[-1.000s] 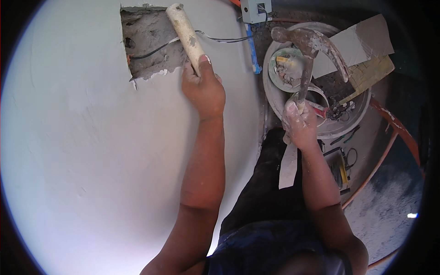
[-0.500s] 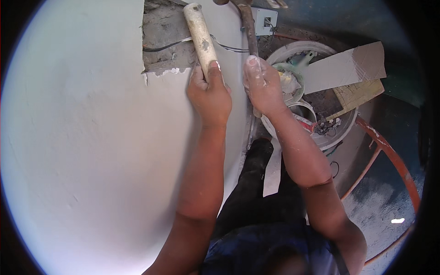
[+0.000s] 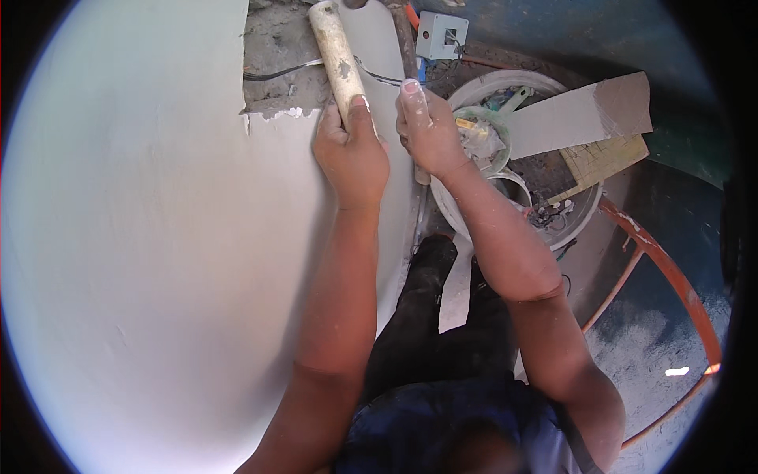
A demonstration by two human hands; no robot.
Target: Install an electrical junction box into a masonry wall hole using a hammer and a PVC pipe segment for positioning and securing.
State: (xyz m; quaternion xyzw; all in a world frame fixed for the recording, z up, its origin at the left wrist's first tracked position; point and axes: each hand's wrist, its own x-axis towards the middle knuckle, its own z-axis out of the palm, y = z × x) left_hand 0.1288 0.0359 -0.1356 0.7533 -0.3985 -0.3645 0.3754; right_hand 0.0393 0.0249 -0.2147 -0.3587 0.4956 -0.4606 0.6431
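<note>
My left hand (image 3: 354,158) is wrapped round the lower part of a dirty off-white pipe (image 3: 336,59). The pipe slants up in front of a rough, cut-out patch (image 3: 284,43) in the smooth pale wall (image 3: 158,174). Dark cables (image 3: 280,77) cross the patch and pass behind the pipe. In my dusty right hand (image 3: 433,130) is a hammer (image 3: 404,43), gripped by its handle with the thumb along it. Most of the hammer's head lies beyond the top edge; the handle's butt shows below my fist.
A light switch box (image 3: 442,35) with loose wires sits beyond the hammer. To the right stands a large round tub (image 3: 588,213) holding a green bucket (image 3: 505,130), a white container (image 3: 517,183), cardboard (image 3: 576,110) and a yellowish board (image 3: 608,162). An orange metal frame (image 3: 671,261) curves at the right.
Both hands, the pipe and the hammer sit slightly further left and higher in the picture, as the whole view has shifted. The hammer's head has mostly passed out at the top. Both grips stay closed.
</note>
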